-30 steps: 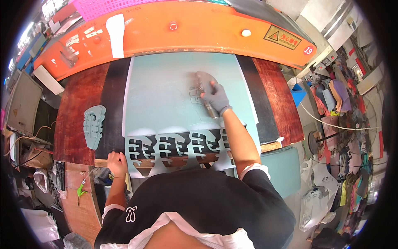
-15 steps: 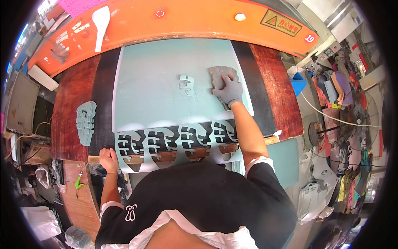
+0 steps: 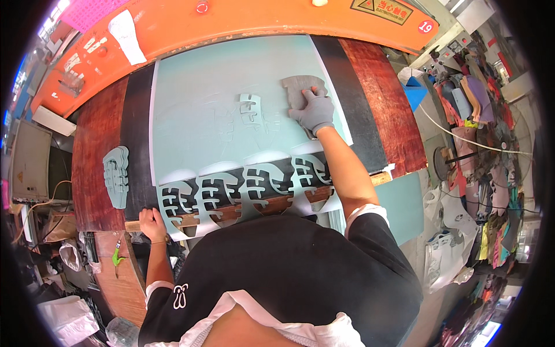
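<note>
A pale green foam sheet (image 3: 196, 104) lies across the black work surface. Near its right edge sits a flat grey block (image 3: 296, 87), shaped like a cutting die. My right hand (image 3: 315, 113), in a grey glove, grips this block from above, with the thumb at its left side. Left of the block, a slotted green cutout (image 3: 250, 111) rests on the sheet beside faint pressed outlines. My bare left hand (image 3: 152, 224) is closed at the table's front edge, by the sheet's near left corner; what its fingers hold, if anything, is hidden.
The sheet's near part is a web of cutout holes (image 3: 231, 188) hanging over the front edge. A stack of green cutouts (image 3: 116, 176) lies at left. An orange machine beam (image 3: 231, 20) spans the back. Coloured scraps (image 3: 468, 110) hang at right.
The whole view has shifted and tilted slightly, so the sheet and beam appear higher. My right hand stays on the grey block, and my left hand stays at the front edge.
</note>
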{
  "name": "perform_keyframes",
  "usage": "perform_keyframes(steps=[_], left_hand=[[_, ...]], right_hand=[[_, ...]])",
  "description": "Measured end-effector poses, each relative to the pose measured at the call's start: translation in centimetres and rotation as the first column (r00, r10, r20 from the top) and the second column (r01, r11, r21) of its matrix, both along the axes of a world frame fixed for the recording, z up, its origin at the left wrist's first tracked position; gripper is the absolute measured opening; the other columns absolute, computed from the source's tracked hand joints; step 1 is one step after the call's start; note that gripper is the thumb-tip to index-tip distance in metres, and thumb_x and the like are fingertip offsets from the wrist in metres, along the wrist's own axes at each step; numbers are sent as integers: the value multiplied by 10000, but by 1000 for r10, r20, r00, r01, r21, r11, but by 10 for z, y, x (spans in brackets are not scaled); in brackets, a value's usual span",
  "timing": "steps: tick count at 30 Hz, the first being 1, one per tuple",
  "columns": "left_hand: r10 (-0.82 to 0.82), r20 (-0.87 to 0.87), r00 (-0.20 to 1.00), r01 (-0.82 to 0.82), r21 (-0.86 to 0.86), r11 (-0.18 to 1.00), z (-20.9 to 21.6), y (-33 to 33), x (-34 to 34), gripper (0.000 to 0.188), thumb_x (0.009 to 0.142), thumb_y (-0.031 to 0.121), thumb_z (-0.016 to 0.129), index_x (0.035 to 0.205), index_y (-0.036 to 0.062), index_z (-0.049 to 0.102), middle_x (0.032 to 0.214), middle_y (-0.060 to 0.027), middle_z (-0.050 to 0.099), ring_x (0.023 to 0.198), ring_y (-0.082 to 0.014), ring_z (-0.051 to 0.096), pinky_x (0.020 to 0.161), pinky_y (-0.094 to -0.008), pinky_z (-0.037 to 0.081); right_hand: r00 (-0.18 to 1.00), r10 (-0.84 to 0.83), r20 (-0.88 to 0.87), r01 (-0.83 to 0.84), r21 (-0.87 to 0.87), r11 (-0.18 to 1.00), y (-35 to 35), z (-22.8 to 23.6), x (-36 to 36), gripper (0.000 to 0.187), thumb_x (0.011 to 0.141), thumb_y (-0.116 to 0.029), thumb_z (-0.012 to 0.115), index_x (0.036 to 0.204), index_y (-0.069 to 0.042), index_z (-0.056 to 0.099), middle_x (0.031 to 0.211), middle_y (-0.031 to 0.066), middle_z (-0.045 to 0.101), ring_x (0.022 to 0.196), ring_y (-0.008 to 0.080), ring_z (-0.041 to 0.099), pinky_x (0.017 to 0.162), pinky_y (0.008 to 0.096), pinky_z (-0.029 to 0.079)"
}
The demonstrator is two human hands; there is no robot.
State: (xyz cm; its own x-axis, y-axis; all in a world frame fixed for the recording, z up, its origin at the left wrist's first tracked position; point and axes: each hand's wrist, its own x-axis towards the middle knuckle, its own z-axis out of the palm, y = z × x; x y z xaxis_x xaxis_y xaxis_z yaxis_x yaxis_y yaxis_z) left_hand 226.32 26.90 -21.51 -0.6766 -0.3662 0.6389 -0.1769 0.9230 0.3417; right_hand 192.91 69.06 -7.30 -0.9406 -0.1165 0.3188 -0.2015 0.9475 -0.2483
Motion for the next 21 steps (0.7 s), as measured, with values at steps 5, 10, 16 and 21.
perform_keyframes(steps=[5,10,16,21], left_hand=[[-10,-12,1000,10,13,1000,-2,-1,-1,291,846,96,546,594,23,420,649,-138,444,646,-345,449,567,-452,359],[6,11,1000,-6,7,1000,-3,-2,0,289,846,102,548,596,22,426,655,-138,451,651,-344,452,570,-454,360],[13,9,1000,-14,10,1000,1,1,1,294,841,101,556,592,20,422,653,-140,449,649,-346,451,569,-454,358],[-18,-17,1000,18,25,1000,0,0,-2,305,835,84,559,578,14,411,637,-147,438,631,-350,444,562,-453,350]], right_hand=[[999,-14,49,14,13,1000,-1,2,0,786,562,-507,743,1236,-135,586,1355,127,442,1096,340,504,924,384,443],[999,-7,42,6,31,999,-1,6,3,789,565,-518,738,1238,-136,583,1353,128,444,1089,335,512,920,382,446],[998,45,44,-46,33,998,7,-6,-4,814,606,-539,726,1266,-101,540,1332,161,454,1099,351,512,921,396,441],[998,63,-19,-65,-409,910,70,-21,1,768,723,-487,674,1299,-27,461,1334,181,459,1195,351,470,984,406,400]])
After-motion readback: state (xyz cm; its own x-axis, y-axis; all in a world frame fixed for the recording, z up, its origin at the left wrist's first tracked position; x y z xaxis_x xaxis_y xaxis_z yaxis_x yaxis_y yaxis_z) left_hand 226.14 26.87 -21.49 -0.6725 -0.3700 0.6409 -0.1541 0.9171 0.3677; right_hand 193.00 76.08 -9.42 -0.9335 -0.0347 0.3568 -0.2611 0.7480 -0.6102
